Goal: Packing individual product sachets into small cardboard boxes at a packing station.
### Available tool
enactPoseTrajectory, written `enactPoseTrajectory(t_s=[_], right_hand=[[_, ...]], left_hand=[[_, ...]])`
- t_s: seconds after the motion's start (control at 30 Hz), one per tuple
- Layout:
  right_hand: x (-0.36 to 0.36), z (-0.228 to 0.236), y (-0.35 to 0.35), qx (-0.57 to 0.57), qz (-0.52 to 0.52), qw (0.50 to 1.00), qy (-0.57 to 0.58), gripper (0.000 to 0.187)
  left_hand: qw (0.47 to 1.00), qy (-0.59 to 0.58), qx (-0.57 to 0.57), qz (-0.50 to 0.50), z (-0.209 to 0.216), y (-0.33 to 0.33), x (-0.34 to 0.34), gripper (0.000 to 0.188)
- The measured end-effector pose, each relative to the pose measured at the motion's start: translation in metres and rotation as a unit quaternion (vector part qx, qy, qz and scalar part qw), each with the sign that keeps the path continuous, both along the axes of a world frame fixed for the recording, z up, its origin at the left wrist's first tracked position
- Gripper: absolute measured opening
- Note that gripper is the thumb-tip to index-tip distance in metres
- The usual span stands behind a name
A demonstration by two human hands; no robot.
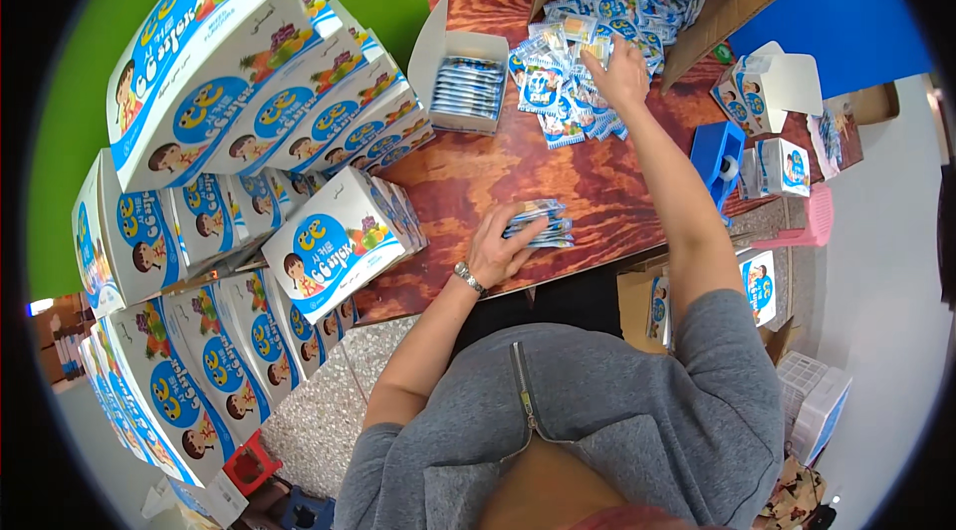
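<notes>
Fingers of my left hand (495, 249) round a stack (553, 221), my right hand (621, 77) on loose sachets (543, 87)

My left fingers bend about the left end of the stack, parted by no more than its width, with the thumb on one side and the fingertips on the other. It sits just below the middle of the frame, by the near edge of the patterned red table (458, 191); I cannot tell whether it is lifted. A watch (468, 278) circles that wrist.

My right arm reaches to the upper middle, fingers bent down and slightly apart over the loose sachets. I cannot tell whether they pinch one. Behind them, at the upper right of centre, a carton (732, 17) lies with its mouth toward me, full of more sachets.

Left of the pile stands a white box (463, 120), lid up, holding a neat row of sachets (468, 82). Printed boxes (214, 112) tower along the left of the frame. Right of my forearm is a blue tape dispenser (717, 156).
</notes>
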State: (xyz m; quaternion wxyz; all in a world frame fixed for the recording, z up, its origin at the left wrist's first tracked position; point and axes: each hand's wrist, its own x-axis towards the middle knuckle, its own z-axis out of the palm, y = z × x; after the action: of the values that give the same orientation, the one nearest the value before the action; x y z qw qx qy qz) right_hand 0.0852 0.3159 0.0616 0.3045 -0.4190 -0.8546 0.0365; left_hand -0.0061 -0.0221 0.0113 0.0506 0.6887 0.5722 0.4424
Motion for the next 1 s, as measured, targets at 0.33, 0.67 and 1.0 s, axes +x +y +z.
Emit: enactPoseTrajectory(t_s=[0.33,0.67,1.0], right_hand=[[0.047,-0.003,0.06,-0.323,-0.089,0.94,-0.067,0.077],[0.08,-0.007,0.039,-0.599,0.016,0.675,0.43,0.067],[0.033,-0.014,-0.005,-0.255,-0.074,0.961,-0.079,0.065]], left_hand=[[0.999,-0.035,0.0,0.008,0.002,0.0,0.005,0.063],[0.999,-0.038,-0.007,-0.012,-0.003,-0.001,0.003,0.062],[0.999,-0.03,-0.005,-0.011,-0.007,-0.001,0.005,0.06]])
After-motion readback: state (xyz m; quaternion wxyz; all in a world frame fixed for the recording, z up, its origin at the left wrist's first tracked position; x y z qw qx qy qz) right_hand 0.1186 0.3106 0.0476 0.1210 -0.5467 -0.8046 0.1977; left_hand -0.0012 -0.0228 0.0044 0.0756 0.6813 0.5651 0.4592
